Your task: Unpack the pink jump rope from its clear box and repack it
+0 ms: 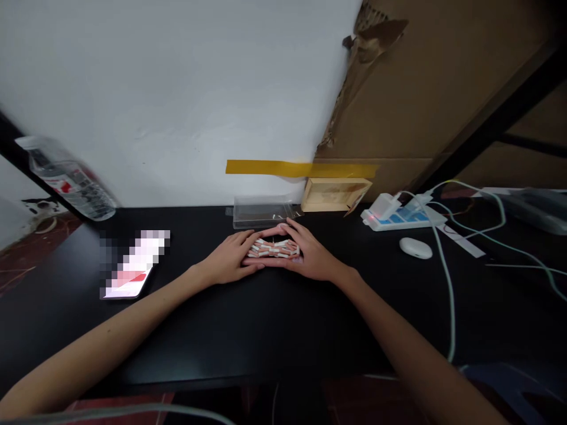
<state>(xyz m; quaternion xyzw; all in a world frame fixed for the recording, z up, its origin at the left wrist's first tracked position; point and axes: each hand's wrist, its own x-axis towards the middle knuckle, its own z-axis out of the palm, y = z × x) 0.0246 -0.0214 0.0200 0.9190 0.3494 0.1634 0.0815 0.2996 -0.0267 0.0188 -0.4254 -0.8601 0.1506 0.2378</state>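
A small heap of red-and-white pieces (273,249) lies on the black table (248,330) near its middle. My left hand (230,260) cups the heap from the left, fingers curved against it. My right hand (310,255) cups it from the right, and the fingertips of both hands nearly meet behind the heap. The pieces are gathered between my palms; neither hand lifts any of them. A clear plastic box (261,212) stands just behind my hands against the wall.
A phone (133,265) lies at the left, a plastic bottle (66,177) behind it. A small wooden box (334,195) stands by the wall. At the right are a power strip (401,217), a white mouse (415,248) and trailing cables (447,283).
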